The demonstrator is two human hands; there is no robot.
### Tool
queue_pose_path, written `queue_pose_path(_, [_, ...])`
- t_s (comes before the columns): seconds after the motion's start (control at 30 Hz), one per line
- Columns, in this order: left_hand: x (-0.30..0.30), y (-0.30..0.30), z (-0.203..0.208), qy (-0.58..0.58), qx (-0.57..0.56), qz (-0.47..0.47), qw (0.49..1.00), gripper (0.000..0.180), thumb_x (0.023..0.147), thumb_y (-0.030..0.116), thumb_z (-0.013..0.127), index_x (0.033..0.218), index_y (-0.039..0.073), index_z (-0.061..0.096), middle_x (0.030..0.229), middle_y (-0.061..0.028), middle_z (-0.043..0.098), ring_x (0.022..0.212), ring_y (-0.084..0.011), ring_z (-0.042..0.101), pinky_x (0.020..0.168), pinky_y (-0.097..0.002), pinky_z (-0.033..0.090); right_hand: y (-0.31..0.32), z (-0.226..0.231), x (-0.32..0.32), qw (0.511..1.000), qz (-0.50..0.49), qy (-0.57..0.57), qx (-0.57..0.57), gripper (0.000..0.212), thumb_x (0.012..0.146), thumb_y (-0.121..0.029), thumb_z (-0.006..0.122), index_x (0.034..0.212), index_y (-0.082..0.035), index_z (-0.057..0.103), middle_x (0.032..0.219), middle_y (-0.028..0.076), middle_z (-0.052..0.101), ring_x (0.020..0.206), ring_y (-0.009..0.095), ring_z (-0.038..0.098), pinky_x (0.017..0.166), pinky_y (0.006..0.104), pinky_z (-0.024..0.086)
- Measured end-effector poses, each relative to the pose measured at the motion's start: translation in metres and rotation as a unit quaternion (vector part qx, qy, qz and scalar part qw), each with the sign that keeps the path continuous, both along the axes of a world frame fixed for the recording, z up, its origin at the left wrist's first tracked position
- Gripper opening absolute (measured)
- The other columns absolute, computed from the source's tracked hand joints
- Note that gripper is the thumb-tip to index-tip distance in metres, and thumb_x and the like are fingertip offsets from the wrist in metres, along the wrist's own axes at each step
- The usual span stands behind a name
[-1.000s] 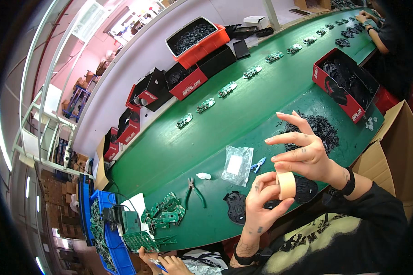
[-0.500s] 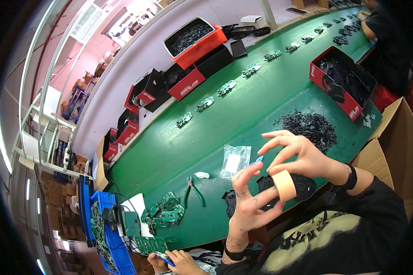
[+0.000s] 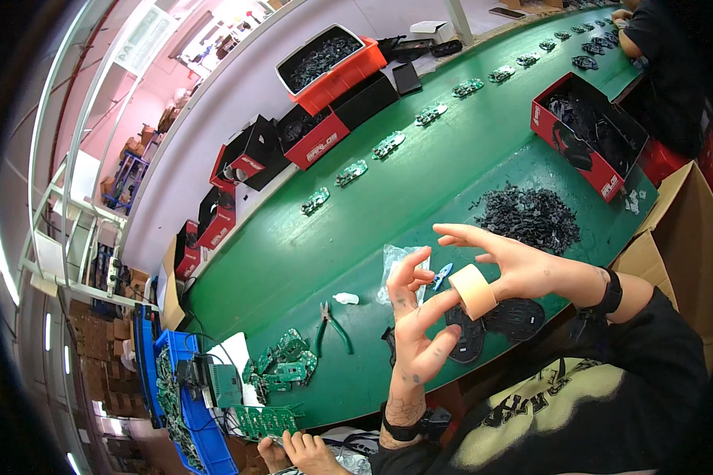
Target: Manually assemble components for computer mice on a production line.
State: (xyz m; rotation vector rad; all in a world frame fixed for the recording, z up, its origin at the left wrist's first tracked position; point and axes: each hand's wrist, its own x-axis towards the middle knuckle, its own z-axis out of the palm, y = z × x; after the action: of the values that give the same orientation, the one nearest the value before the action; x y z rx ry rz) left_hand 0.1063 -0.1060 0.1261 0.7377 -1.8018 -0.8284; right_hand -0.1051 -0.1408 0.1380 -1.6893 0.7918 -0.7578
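A roll of cream-coloured tape (image 3: 473, 290) is looped over a finger of my left hand (image 3: 418, 336), whose other fingers are spread. Just right of the roll, my right hand (image 3: 527, 267) has its fingers stretched out, with its thumb side against or very near the tape. Below the hands lie dark plastic shells (image 3: 515, 318), partly covered by my left hand. A small blue item (image 3: 442, 276) and a clear plastic bag (image 3: 396, 267) are on the green table (image 3: 356, 273) behind the hands; their contact with my fingers is hidden.
Small black parts (image 3: 528, 218) are heaped beyond my right hand, near a red-black box (image 3: 586, 146). To the left lie green-handled pliers (image 3: 333, 328), a small white bottle (image 3: 345, 298) and circuit boards (image 3: 281, 368). Another person's hands (image 3: 305, 451) work at the lower edge.
My right fingers have opened from their pinch at the tape roll and stretched out. The roll has shifted slightly left and up. My left hand has turned, its fingers spreading.
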Motion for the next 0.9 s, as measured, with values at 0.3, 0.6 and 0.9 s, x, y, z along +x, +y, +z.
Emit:
queue_pose_path(0.3, [0.002, -0.002, -0.002, -0.224, -0.235, 0.133, 0.936, 0.033, 0.067, 0.01, 0.068, 0.098, 0.022, 0.072, 0.138, -0.0119, 0.044, 0.123, -0.0327, 0.041, 0.101, -0.049, 0.038, 0.002, -0.019, 0.001, 0.944, 0.157, -0.122, 0.264, 0.114, 0.077, -0.005, 0.077, 0.153, -0.008, -0.008, 0.147, 0.018, 0.035, 0.134, 0.025, 0.037, 0.112, 0.0372, 0.03])
queue_pose_path(0.6, [0.008, -0.018, -0.001, -0.295, -0.431, 0.187, 0.832, 0.027, 0.054, 0.023, 0.082, 0.074, 0.035, 0.067, 0.122, 0.003, 0.053, 0.117, -0.0244, 0.047, 0.1, -0.0512, 0.042, 0.01, -0.021, 0.004, 0.931, 0.159, -0.144, 0.294, 0.117, 0.077, -0.001, 0.072, 0.151, -0.008, -0.018, 0.14, 0.017, 0.041, 0.121, 0.023, 0.049, 0.104, 0.0347, 0.039])
queue_pose_path(0.9, [0.008, -0.017, 0.005, -0.303, -0.399, 0.169, 0.849, 0.024, 0.055, 0.021, 0.078, 0.071, 0.033, 0.065, 0.115, 0.0024, 0.055, 0.115, -0.025, 0.049, 0.103, -0.0552, 0.038, 0.009, -0.029, 0.001, 0.929, 0.181, -0.121, 0.299, 0.115, 0.081, -0.006, 0.071, 0.15, -0.006, -0.02, 0.122, 0.013, 0.053, 0.112, 0.02, 0.054, 0.097, 0.0318, 0.043])
